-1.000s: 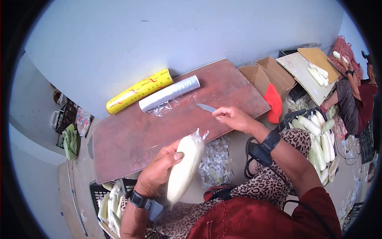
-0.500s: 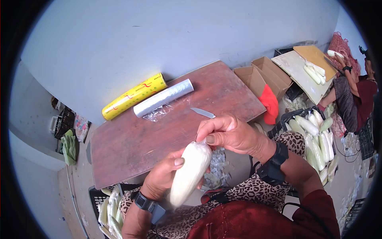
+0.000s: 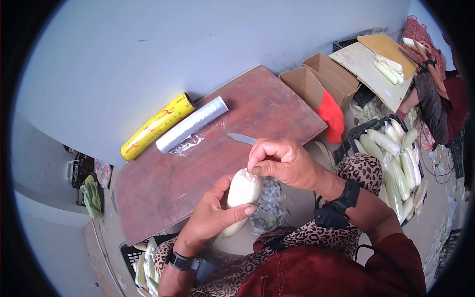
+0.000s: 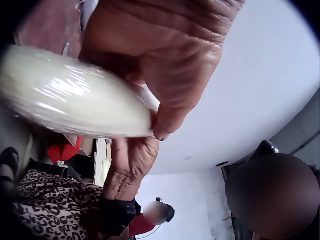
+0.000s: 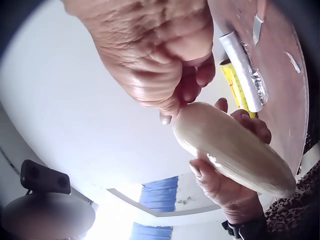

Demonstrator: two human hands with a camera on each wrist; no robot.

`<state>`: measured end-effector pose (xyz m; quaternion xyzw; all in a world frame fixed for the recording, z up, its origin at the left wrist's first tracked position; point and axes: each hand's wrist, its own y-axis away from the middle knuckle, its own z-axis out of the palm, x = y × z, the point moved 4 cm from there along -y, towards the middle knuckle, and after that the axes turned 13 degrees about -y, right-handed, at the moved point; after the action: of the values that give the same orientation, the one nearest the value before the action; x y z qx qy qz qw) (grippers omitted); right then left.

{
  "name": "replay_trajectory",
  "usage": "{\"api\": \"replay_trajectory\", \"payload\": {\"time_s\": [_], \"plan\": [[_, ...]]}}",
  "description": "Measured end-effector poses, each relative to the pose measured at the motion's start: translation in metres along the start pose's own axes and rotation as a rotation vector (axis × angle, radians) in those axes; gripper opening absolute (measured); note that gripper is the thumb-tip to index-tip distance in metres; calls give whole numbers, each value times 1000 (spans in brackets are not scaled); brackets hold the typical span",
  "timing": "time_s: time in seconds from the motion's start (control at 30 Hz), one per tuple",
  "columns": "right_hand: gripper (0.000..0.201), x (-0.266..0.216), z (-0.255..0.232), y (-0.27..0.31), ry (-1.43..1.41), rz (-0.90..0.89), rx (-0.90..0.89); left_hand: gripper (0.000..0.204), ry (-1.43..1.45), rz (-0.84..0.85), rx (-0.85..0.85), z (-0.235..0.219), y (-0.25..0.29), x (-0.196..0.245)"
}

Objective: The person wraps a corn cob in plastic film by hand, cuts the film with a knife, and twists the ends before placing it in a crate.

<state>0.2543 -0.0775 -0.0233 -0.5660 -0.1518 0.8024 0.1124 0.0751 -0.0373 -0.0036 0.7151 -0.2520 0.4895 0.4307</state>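
A long, pale vegetable in clear plastic film [image 3: 244, 190] is held tilted in front of the table's near edge, its upper end pointing away. My left hand [image 3: 210, 210] grips its side, the thumb lying across the front. At that upper end, the thumb and forefinger of my right hand [image 3: 282, 163] pinch the gathered film. The film shines tight and smooth along the vegetable [image 4: 70, 97] in the left wrist view. Just beyond my right hand, a knife [image 5: 258, 27] with a pinkish handle lies on the table.
On the reddish table [image 3: 163, 198] lie a clear film roll [image 3: 193, 123] and a yellow roll [image 3: 157, 126]. Crates of pale vegetables [image 3: 396, 163] stand right and lower left. Cardboard boxes [image 3: 326, 79] and a red cloth [image 3: 330, 116] sit at the right; another person works beyond.
My right hand has come from the knife on the table to the vegetable's upper end and pinches the film there. The vegetable has tipped away, and my left thumb has shifted across its front.
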Motion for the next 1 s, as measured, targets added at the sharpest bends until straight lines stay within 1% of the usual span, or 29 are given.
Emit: {"api": "replay_trajectory", "payload": {"time_s": [0.1,0.2,0.3,0.4,0.5,0.6,0.7,0.8,0.9,1.0], "plan": [[12,-2,-1,2,-6,5,29,64,-241,73,63,-3,-6,-6],[9,-5,-3,1,75,-71,44,62,-610,321,216,-3,-8,1],[7,-5,-2,2,98,-43,81,64,-859,417,368,2,-4,17],[5,-2,-2,3,24,4,127,62,-887,461,407,2,-4,18],[4,-10,0,3,26,30,159,61,-790,398,251,1,-9,16],[6,-15,0,2,121,-54,54,58,-461,307,148,0,-16,-1],[7,-14,-2,3,39,46,62,53,-165,121,68,6,-11,5],[7,-15,-3,3,71,17,96,50,-133,107,33,7,-11,10],[10,-16,-4,2,125,19,88,57,-318,192,81,2,-13,6],[14,-15,-5,3,116,101,105,62,-747,393,206,-2,-13,16]]}}
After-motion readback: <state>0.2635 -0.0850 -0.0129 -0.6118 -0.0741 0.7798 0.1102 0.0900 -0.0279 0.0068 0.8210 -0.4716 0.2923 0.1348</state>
